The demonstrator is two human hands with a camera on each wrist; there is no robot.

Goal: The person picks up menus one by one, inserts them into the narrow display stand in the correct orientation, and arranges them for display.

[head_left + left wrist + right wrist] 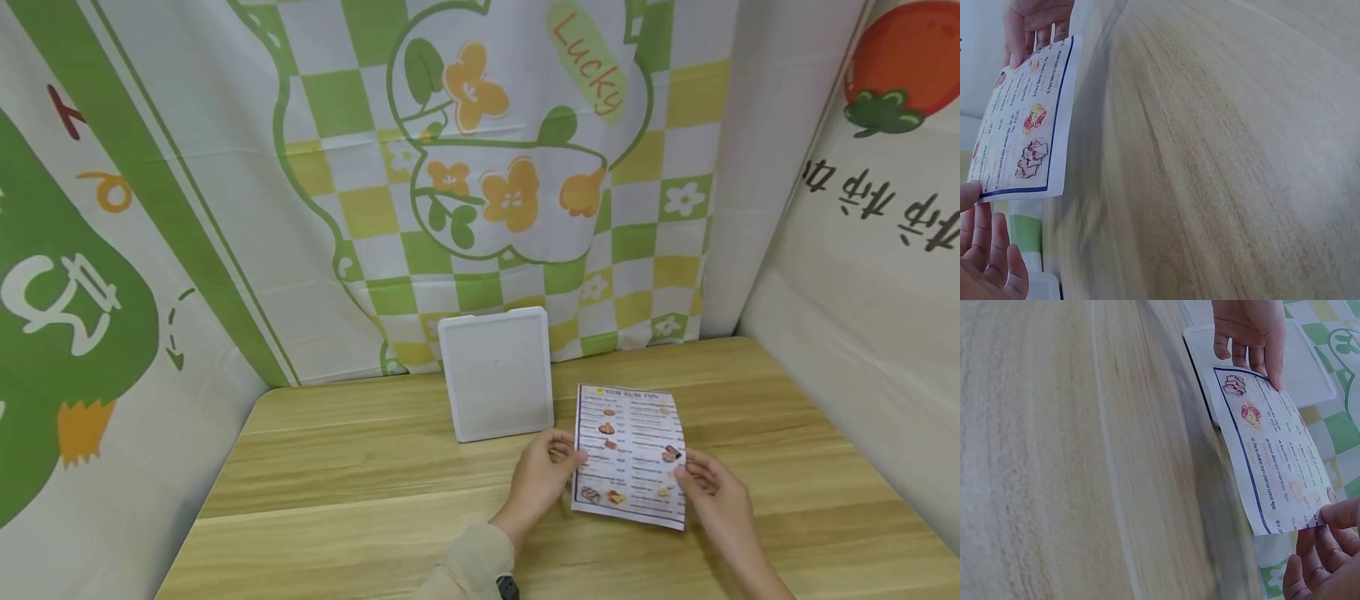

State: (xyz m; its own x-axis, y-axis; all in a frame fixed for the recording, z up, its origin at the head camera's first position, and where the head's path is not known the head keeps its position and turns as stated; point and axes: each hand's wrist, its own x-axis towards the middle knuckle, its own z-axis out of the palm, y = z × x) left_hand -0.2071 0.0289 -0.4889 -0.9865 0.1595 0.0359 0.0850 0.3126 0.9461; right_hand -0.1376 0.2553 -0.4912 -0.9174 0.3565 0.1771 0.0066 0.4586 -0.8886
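Observation:
Both hands hold a printed paper menu (628, 458) with small food pictures and lines of text, lifted over the wooden table. The left hand (546, 468) pinches its left edge, thumb on the printed face and fingers behind. At the opposite edge the right hand (716, 498) pinches it the same way. In the left wrist view the menu (1025, 125) bows slightly between the hands, its lower border towards the table. The right wrist view shows the menu (1266, 450) with the left hand (1249, 328) at the far edge and the right hand (1329, 556) at the near one.
A white rectangular panel (497, 375) with a raised rim leans upright against the back curtain, just left of the menu. The wooden table (337, 467) meets printed cloth walls at the back and sides, including a green-and-yellow checked curtain (420, 258).

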